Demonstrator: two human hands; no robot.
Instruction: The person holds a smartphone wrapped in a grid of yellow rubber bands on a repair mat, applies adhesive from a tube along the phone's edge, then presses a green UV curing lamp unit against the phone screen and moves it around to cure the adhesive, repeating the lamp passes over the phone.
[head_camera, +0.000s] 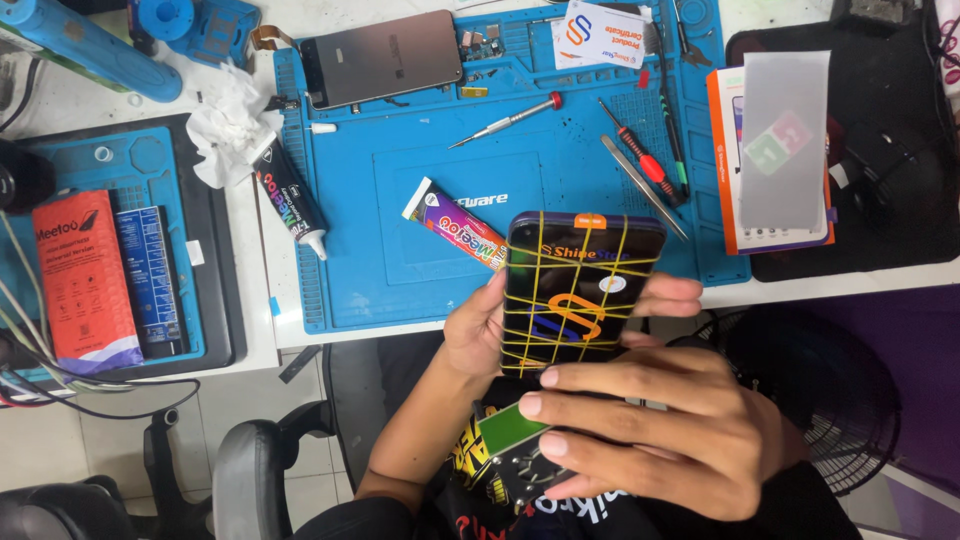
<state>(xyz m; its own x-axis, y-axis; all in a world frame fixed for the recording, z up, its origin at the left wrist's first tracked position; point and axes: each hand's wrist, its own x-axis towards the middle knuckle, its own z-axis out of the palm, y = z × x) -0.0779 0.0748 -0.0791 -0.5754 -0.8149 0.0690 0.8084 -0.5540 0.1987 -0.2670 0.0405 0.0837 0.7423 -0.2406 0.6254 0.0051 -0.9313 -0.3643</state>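
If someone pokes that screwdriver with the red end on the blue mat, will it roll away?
Probably a little. The screwdriver has a thin round metal shaft, so it could roll sideways. But it lies on the blue mat, which looks rubbery and would likely slow it. It looks small and stiff, so it should be light and easy to lift.

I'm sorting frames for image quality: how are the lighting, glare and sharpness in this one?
Head view: even bright light on the blue work mat; soft glare on the black phone wrapped in yellow rubber bands; the right hand nearest the lens looks slightly soft; the left hand casts little shadow.
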